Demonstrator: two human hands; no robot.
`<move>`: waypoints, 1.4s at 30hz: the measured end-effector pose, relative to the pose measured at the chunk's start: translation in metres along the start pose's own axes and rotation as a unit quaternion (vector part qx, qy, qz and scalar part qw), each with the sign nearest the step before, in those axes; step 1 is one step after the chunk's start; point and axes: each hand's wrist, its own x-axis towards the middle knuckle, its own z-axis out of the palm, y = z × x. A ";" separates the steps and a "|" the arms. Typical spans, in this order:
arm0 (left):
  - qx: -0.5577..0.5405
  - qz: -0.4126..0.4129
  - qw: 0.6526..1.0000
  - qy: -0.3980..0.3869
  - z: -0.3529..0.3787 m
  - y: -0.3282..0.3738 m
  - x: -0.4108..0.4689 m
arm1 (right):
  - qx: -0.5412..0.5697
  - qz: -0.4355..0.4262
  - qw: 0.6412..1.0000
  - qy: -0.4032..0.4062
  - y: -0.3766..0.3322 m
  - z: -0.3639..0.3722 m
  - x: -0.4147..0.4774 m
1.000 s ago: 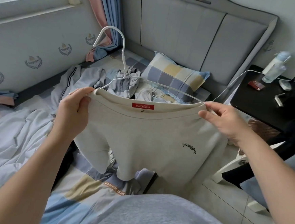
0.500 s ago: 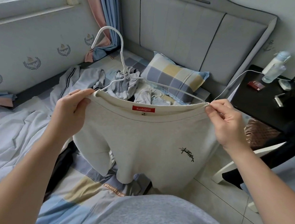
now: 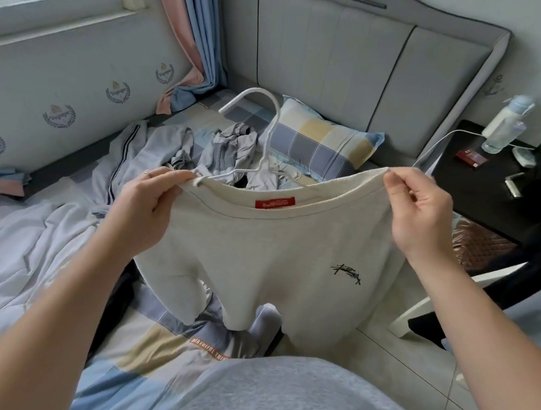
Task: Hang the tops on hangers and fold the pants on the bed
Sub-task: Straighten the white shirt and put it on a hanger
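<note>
I hold up a cream top (image 3: 275,253) with a red neck label and a small black logo, over the edge of the bed (image 3: 141,350). My left hand (image 3: 147,205) grips the left side of its collar together with the left end of a white hanger (image 3: 262,129). My right hand (image 3: 421,210) pinches the right side of the collar. The hanger's hook sticks up behind the collar; its arms drop behind the fabric, the right one hidden. A pile of grey and blue clothes (image 3: 221,149) lies further up the bed.
A checked pillow (image 3: 322,144) leans on the grey headboard (image 3: 355,56). A black bedside table (image 3: 497,187) at the right carries a bottle (image 3: 505,123), a red packet and small items. A pale quilt (image 3: 19,259) covers the bed's left side. Tiled floor lies lower right.
The hanger has dropped lower and tilted to the right, its right arm going behind the collar. My right hand has lifted the right collar edge; the left hand keeps its grip.
</note>
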 end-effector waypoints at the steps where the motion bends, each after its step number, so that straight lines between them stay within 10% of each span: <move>1: -0.011 0.002 1.000 -0.006 0.004 0.007 0.001 | -0.016 -0.030 0.999 -0.010 -0.004 0.001 0.002; 28: -0.061 0.049 0.996 -0.052 0.021 0.059 0.016 | 0.044 -0.036 0.973 -0.223 -0.044 0.002 0.004; 42: -0.098 -0.084 0.991 -0.034 0.010 0.036 0.001 | 0.048 0.044 0.952 -0.298 -0.044 -0.017 -0.009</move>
